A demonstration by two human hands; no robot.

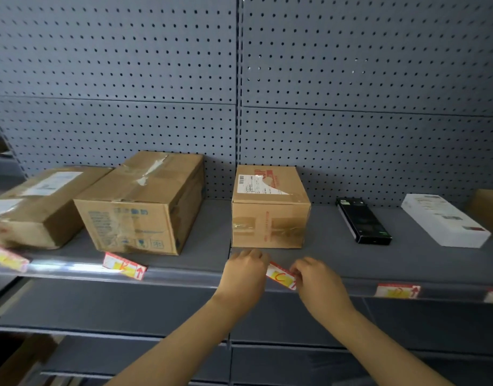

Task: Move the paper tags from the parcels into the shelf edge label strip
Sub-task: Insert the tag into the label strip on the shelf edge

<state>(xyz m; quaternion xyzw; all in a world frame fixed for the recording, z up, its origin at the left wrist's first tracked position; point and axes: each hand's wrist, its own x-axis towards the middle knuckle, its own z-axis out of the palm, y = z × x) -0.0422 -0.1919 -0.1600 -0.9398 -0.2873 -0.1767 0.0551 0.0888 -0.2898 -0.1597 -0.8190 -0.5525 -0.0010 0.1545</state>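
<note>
A red, white and yellow paper tag sits tilted at the shelf edge label strip, just below a small brown parcel. My left hand grips the tag's left end and my right hand pinches its right end. Another tag rests tilted on the strip below the large middle parcel. A third tag lies at the far left under a flat parcel. A fourth tag sits flat in the strip at the right.
A black slim box and a white box lie on the shelf to the right, with another brown box at the frame edge. Grey pegboard backs the shelf. A lower shelf runs beneath.
</note>
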